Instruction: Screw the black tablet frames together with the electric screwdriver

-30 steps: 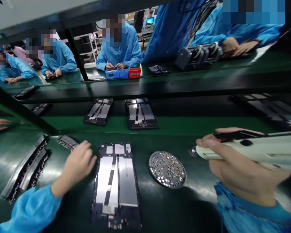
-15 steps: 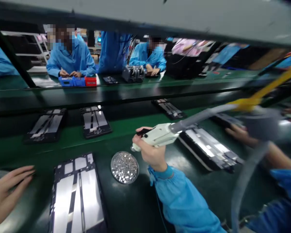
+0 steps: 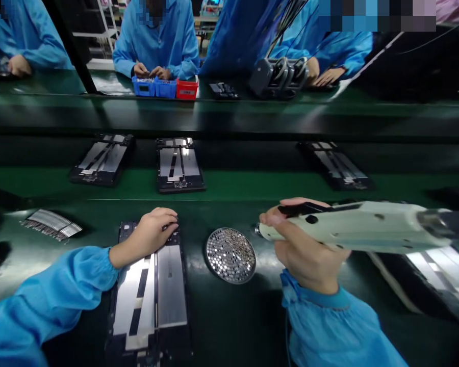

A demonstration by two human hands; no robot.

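A dark tablet frame [image 3: 168, 285] with silver plates lies lengthwise on the green bench in front of me. My left hand [image 3: 149, 235] rests on its far end, fingers curled down and pressed onto the top edge. My right hand [image 3: 306, 252] is closed round a cream electric screwdriver [image 3: 352, 227], held nearly level. Its tip points left, just above the right rim of a round metal dish [image 3: 230, 255] full of small screws.
Three similar frames [image 3: 103, 160] [image 3: 179, 163] [image 3: 334, 165] lie on the conveyor beyond. Another frame [image 3: 436, 270] sits at my right. Silver strips [image 3: 51, 224] lie at the left. Across the line, people in blue coats work near blue and red bins [image 3: 164, 87].
The view swung right and back again. My left hand moved from the bench beside the frame onto its far end. The screwdriver stayed in my right hand, near the screw dish.
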